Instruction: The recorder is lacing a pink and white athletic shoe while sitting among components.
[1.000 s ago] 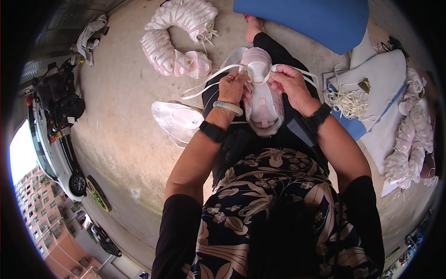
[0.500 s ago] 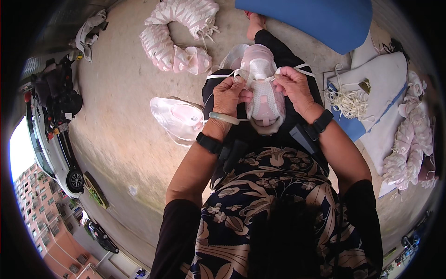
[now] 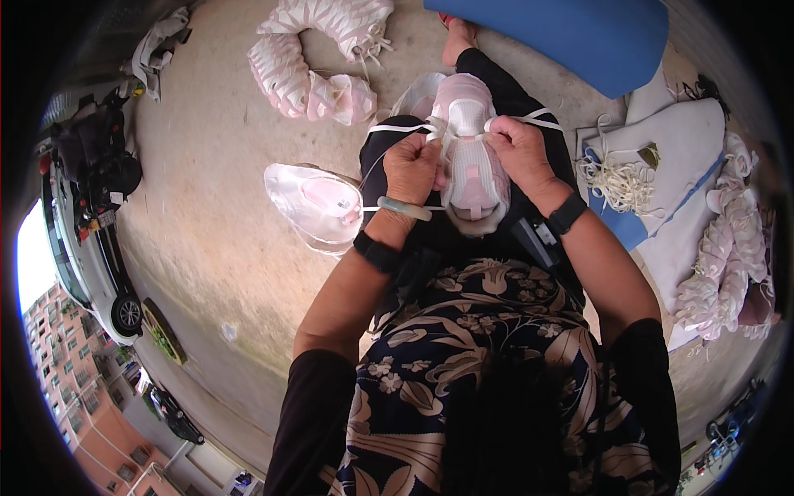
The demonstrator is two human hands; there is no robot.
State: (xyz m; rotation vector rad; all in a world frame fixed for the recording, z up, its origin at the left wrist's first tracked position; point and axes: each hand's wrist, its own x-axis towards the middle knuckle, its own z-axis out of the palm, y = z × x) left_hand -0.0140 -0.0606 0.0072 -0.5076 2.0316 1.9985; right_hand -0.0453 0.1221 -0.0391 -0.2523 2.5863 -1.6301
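Pink-white shoe (image 3: 471, 161) on your lap: light, soft upper; left hand (image 3: 411, 168) and right hand (image 3: 519, 149) closed, pinching its white laces (image 3: 397, 129); grip beside eyelets

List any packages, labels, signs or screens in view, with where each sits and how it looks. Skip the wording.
No packages, signs or screens show.
Small tag: on the white sheet right of the right hand, dull gold-green, squarish; too small to tell whether it is a label.
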